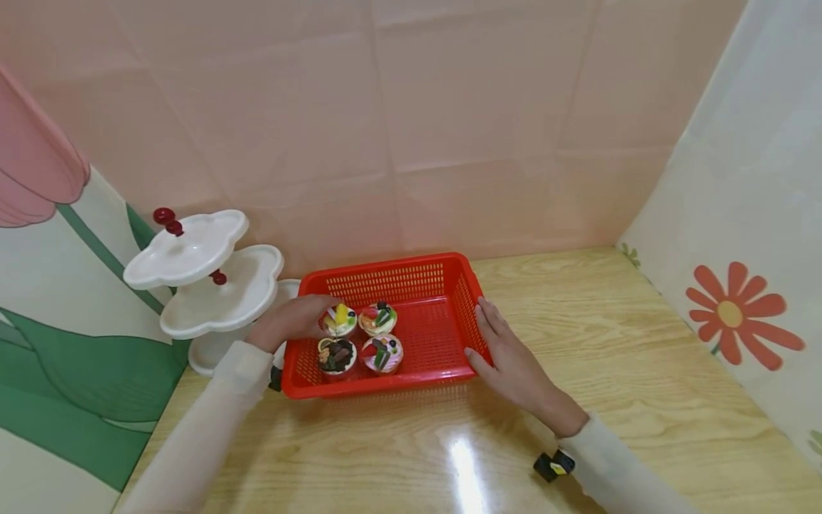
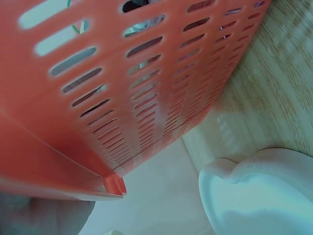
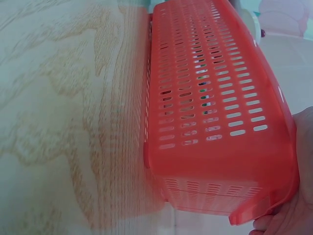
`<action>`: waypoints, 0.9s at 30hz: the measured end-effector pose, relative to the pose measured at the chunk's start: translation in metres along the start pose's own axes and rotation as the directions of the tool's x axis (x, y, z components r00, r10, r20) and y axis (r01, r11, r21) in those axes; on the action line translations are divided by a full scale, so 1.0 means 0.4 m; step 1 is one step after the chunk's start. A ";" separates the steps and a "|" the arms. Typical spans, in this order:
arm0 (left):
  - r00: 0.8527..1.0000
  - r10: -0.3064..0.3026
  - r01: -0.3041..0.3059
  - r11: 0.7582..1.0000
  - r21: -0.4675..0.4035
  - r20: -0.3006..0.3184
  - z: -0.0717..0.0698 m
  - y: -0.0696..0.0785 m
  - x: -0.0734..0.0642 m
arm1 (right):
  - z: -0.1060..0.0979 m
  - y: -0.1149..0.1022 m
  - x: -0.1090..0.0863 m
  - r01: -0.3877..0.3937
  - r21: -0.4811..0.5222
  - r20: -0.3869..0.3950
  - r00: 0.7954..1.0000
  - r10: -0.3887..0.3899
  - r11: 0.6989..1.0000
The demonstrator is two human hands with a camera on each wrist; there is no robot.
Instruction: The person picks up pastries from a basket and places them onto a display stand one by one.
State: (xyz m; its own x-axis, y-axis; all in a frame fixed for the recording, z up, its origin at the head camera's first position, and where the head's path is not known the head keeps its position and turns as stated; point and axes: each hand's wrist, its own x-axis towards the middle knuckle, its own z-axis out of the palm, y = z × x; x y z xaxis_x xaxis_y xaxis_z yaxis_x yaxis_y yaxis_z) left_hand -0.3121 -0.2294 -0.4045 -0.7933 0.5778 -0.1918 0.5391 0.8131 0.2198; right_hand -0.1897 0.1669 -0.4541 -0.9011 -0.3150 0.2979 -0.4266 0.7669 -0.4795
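Observation:
A red plastic basket with slotted walls stands on the table, and several decorated cupcakes sit grouped in its left part. My left hand reaches over the basket's left rim, fingers at the cupcake with a yellow topping. I cannot tell whether they grip it, as the thumb is hidden. In front of that one is a dark-topped cupcake, beside a pink-frosted cupcake; a fruit-topped cupcake sits behind. My right hand rests against the basket's right end, fingers fairly straight along the rim, thumb apart.
A white tiered stand with scalloped plates and red knobs stands close to the basket's left side. The wooden table extends to the right and front. A pink backdrop and flower-printed side panels bound it.

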 end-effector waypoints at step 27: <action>0.994 -0.018 0.018 1.000 0.004 -0.104 0.022 -0.005 -0.001 | 0.001 0.000 0.000 -0.027 0.021 0.009 1.000 0.026 0.999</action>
State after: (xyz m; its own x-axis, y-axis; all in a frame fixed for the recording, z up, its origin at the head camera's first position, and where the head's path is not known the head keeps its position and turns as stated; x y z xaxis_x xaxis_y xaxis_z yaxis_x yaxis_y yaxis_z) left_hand -0.3104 -0.2305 -0.4133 -0.8277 0.5529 -0.0956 0.5256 0.8237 0.2127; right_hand -0.1898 0.1669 -0.4543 -0.9127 -0.2995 0.2779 -0.4040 0.7632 -0.5043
